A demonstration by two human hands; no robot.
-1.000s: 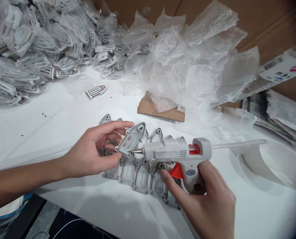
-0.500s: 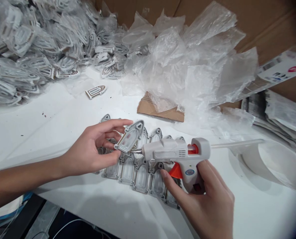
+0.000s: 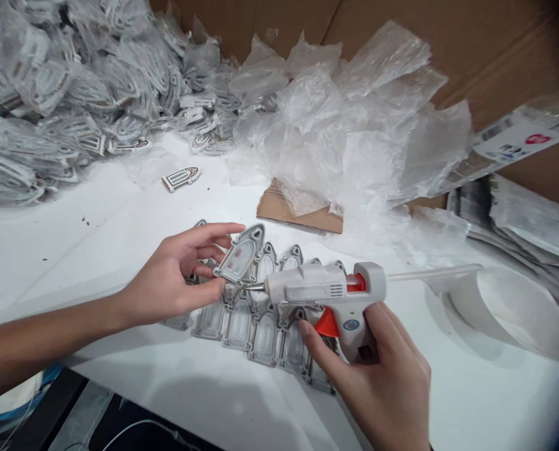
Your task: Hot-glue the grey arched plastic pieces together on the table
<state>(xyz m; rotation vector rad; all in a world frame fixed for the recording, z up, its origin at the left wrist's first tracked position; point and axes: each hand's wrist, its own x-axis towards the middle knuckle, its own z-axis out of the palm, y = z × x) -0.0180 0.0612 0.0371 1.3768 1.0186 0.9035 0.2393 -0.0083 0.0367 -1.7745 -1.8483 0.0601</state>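
Observation:
My left hand [image 3: 178, 272] pinches a small grey arched window-shaped piece [image 3: 240, 255] by its left side, tilted above the table. In my right hand [image 3: 378, 369] is a white hot glue gun [image 3: 314, 285] with an orange trigger, its handle wrapped by my fingers. The metal nozzle points left and lies at the lower edge of the held piece; whether it touches I cannot tell. A clear glue stick [image 3: 434, 274] sticks out of the gun's back. Beneath both hands, rows of similar arched pieces [image 3: 264, 338] lie side by side, partly hidden by the gun and my left hand.
A heap of plastic-wrapped arched pieces [image 3: 86, 81] fills the back left. Crumpled clear bags [image 3: 336, 125] pile up behind a torn cardboard scrap [image 3: 298, 213]. One loose white-and-brown arched piece [image 3: 182, 179] lies on the white table [image 3: 120, 250]. A white ring-shaped roll [image 3: 514, 313] stands at right.
The glue gun and my right hand have shifted slightly left in view, as has the held piece. Both hands keep their grip, and the nozzle stays by the piece's lower edge.

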